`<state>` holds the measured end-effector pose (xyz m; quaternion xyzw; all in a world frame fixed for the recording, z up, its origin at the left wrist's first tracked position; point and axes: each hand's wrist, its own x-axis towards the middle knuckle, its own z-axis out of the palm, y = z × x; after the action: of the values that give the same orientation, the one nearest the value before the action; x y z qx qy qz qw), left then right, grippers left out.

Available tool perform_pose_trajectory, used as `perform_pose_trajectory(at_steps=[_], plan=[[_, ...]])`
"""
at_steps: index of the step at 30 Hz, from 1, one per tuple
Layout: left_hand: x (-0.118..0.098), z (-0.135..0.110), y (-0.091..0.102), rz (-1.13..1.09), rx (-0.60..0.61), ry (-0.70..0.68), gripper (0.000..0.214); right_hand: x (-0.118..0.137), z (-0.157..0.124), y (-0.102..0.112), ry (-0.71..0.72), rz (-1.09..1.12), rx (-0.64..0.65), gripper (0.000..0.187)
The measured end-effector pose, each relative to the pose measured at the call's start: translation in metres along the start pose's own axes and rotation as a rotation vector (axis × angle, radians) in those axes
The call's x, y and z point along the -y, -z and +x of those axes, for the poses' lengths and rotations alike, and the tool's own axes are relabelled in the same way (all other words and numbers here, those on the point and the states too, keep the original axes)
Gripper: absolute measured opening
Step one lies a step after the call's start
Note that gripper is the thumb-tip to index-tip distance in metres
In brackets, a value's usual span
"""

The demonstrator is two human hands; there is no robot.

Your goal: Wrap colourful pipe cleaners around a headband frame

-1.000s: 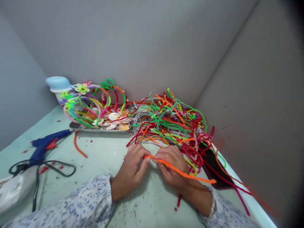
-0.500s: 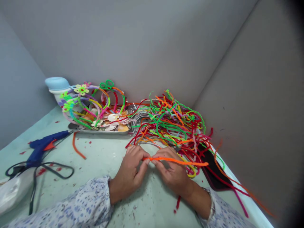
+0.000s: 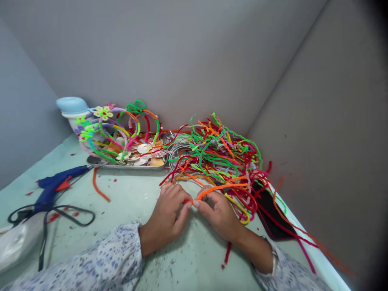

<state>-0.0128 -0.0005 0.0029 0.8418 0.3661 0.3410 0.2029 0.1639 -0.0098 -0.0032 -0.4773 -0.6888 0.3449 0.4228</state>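
An orange pipe cleaner [image 3: 220,187] runs between my two hands above the table. My left hand [image 3: 169,212] pinches its near end between thumb and forefinger, where a bit of red also shows. Close beside it, thumb and finger of my right hand [image 3: 220,214] pinch the same orange strand, and its free length arches up over the fingers to the right. A big tangled pile of coloured pipe cleaners [image 3: 224,153] lies just beyond my right hand. What the left palm covers is hidden.
A metal tray [image 3: 133,166] of seashells [image 3: 144,149] holds flower-topped headbands [image 3: 104,113]. A blue-lidded white container [image 3: 72,107] stands behind. To the left lies a blue glue gun [image 3: 57,184] with its cord. Wire coils [image 3: 178,153] sit mid-back; a dark phone-like slab [image 3: 275,218] lies right.
The orange strand's free end has swung upward and away from me, from lying across my right hand to arching above it. My right hand has turned slightly; the left has barely moved.
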Motion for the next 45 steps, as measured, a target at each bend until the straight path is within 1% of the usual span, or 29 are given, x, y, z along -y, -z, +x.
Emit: perform_pose_trajectory(at_steps=[4, 8, 13, 20, 25, 29, 33, 37, 45], plan=[[0.0014, 0.0000, -0.0007, 0.010, -0.008, -0.011, 0.009, -0.0017, -0.0007, -0.0007, -0.037, 0.034, 0.005, 0.018], [0.0034, -0.0014, -0.0017, 0.015, -0.019, -0.026, 0.005, -0.0050, -0.0019, 0.0004, -0.077, 0.019, 0.007, 0.021], [0.0040, -0.0005, -0.0026, 0.018, -0.021, -0.043, 0.005, -0.0040, -0.0017, 0.0009, -0.032, 0.036, 0.043, 0.021], [0.0038, -0.0005, -0.0034, 0.020, -0.027, -0.051, 0.003, 0.0011, 0.0006, 0.0002, -0.011, -0.001, 0.050, 0.021], [0.0036, 0.0001, -0.0025, 0.018, -0.051, -0.041, 0.002, -0.0007, -0.0001, 0.0031, 0.004, 0.040, 0.059, 0.025], [0.0025, -0.0002, -0.0032, 0.018, -0.066, -0.024, 0.003, -0.0020, 0.0002, 0.0034, 0.021, 0.063, 0.046, 0.021], [0.0020, -0.0012, -0.0044, 0.021, -0.047, -0.027, 0.004, -0.0031, 0.0015, 0.0012, 0.041, 0.014, 0.024, 0.021], [0.0022, -0.0011, -0.0051, 0.021, -0.027, -0.022, 0.005, -0.0039, 0.0013, -0.0002, 0.046, -0.037, 0.039, 0.021], [0.0026, -0.0009, -0.0045, 0.032, -0.017, -0.021, 0.005, -0.0013, 0.0004, -0.0019, 0.073, -0.063, 0.042, 0.020]])
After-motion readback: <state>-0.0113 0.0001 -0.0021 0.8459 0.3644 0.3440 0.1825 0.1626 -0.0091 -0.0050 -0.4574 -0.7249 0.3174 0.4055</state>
